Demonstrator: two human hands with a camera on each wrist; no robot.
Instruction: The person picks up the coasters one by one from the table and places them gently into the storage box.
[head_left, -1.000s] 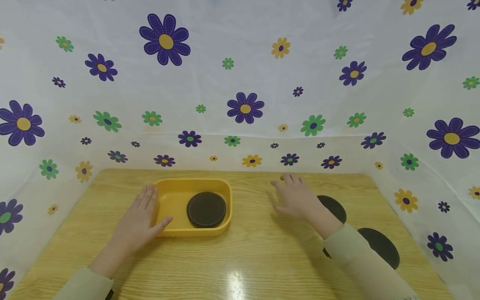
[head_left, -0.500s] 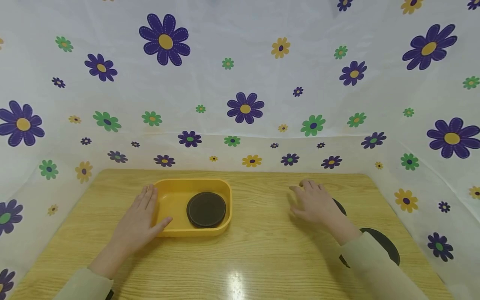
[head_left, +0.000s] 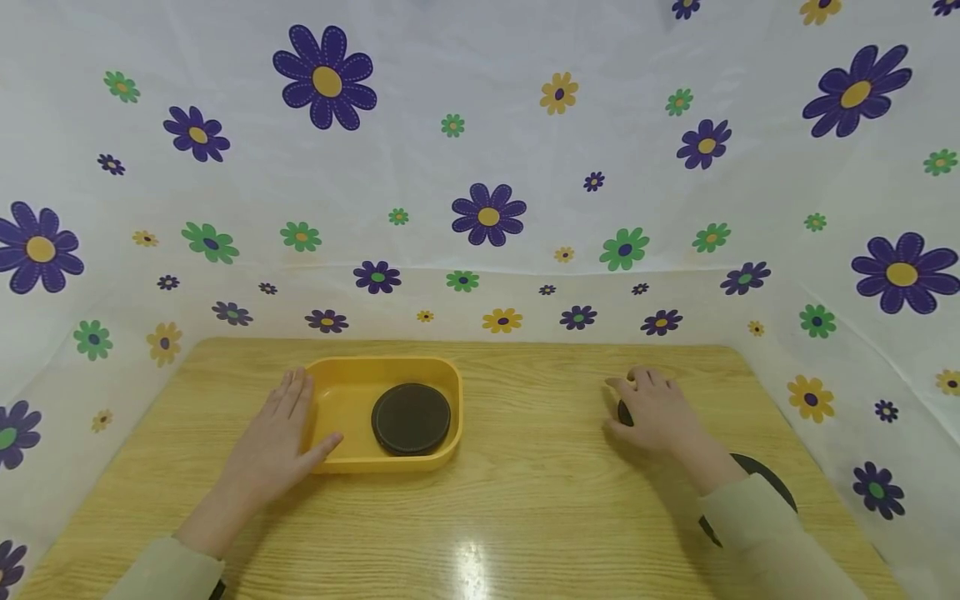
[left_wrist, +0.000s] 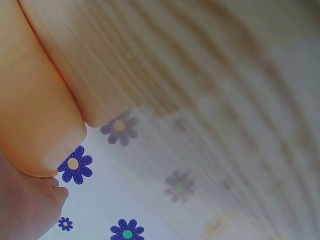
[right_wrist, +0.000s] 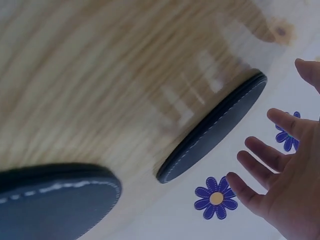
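My left hand (head_left: 273, 442) lies with straight fingers along the left wall of a yellow rectangular tray (head_left: 386, 465), its thumb over the near rim. In the left wrist view the tray (left_wrist: 37, 90) fills the left side, and part of the hand (left_wrist: 32, 207) shows below it. A dark round coaster (head_left: 412, 419) lies inside the tray, on the right. My right hand (head_left: 656, 417) is over another dark coaster (head_left: 625, 413), hiding most of it. The right wrist view shows that hand (right_wrist: 295, 180) with fingers spread beside a stitched black coaster (right_wrist: 215, 132).
Another dark coaster (head_left: 765, 479) lies at the right on the wooden table (head_left: 525, 500), partly under the right sleeve; a near coaster (right_wrist: 55, 205) also shows in the right wrist view. White cloth (head_left: 420, 167) with printed flowers stands around the table's back and sides.
My right hand has moved right and slightly toward me, from bare table to over the coaster. The left hand and the tray have stayed in place.
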